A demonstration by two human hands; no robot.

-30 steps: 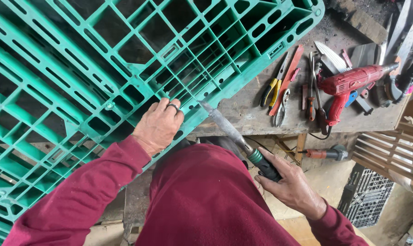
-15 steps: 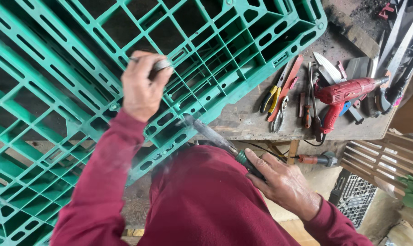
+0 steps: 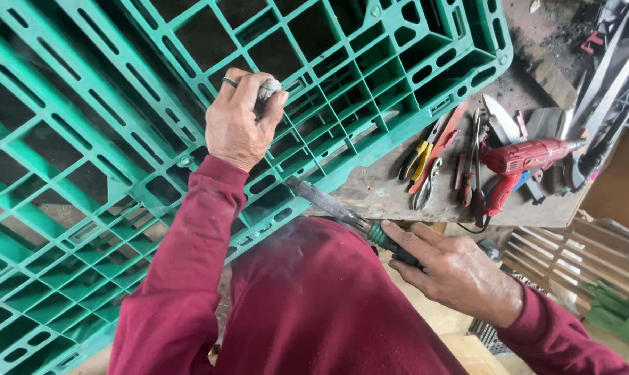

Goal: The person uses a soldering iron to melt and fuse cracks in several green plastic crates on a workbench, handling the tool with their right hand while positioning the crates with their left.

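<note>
A large green plastic pallet leans tilted over a wooden workbench. My left hand, a ring on one finger, is raised against the pallet's grid and pinches a small grey lump between fingers and thumb. My right hand grips the green-and-black handle of a long metal soldering iron. Its dark tip touches the pallet's lower edge, and faint smoke drifts just below it. Both arms are in maroon sleeves.
On the bench to the right lie yellow-handled pliers, a red flat tool, screwdrivers, a red power drill and metal blades. A wooden slatted piece and a dark crate sit lower right.
My left hand left the pallet's lower edge, rose up the grid and now pinches a grey lump. The iron's tip moved left onto the pallet's edge, with smoke appearing.
</note>
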